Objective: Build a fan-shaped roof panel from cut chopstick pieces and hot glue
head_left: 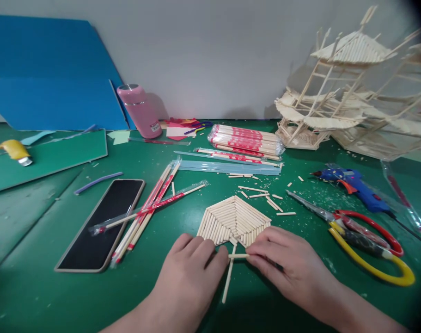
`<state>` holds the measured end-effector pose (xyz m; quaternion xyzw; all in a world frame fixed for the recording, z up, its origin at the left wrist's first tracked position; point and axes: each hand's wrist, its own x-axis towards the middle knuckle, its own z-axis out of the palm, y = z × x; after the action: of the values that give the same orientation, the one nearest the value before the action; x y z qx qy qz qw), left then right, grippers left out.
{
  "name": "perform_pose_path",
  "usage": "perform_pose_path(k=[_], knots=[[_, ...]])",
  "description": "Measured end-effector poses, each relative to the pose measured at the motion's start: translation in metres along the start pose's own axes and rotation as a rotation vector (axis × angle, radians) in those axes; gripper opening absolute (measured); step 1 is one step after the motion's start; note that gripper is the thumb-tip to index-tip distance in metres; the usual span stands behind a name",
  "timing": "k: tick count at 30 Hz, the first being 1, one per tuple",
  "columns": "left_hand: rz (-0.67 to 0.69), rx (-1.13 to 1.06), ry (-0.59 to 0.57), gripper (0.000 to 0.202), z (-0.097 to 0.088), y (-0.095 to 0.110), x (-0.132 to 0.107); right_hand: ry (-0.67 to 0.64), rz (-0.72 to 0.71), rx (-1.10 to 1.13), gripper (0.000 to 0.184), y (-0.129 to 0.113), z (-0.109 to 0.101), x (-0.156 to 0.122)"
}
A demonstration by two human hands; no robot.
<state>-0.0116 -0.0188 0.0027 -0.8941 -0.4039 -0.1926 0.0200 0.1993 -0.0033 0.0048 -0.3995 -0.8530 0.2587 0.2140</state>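
Observation:
A panel of short wooden sticks (235, 213), laid in angled rows, rests on the green table in front of me. My left hand (192, 263) is closed at its lower left edge, fingers curled down onto it and partly hidden. My right hand (283, 259) pinches one end of a short wooden stick (238, 256) between thumb and fingers, just below the panel. This stick lies crosswise over a longer thin stick (227, 282) that runs from the panel toward me. The short stick's left end meets my left thumb.
To the right lie scissors (366, 245) and a blue glue gun (352, 182); stick-built pavilion models (349, 92) stand behind. Wrapped chopsticks (151, 203) cross a phone (99, 226) at left. A chopstick bundle (245, 140), pink bottle (141, 111) and stick offcuts (259, 194) lie beyond the panel.

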Motion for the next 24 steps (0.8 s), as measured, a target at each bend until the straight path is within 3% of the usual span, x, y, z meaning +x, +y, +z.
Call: perform_pose_path(k=[7, 14, 24], knots=[[0.027, 0.007, -0.077, 0.015, 0.004, 0.008, 0.013, 0.054, -0.036, 0.026, 0.009, 0.002, 0.003, -0.001], [0.079, -0.025, 0.061, 0.023, 0.014, 0.002, 0.005, 0.048, -0.055, 0.099, 0.009, 0.001, -0.001, -0.001], [-0.004, -0.030, 0.176, 0.025, 0.017, -0.010, 0.010, 0.154, -0.050, 0.107, 0.016, 0.010, -0.004, -0.003]])
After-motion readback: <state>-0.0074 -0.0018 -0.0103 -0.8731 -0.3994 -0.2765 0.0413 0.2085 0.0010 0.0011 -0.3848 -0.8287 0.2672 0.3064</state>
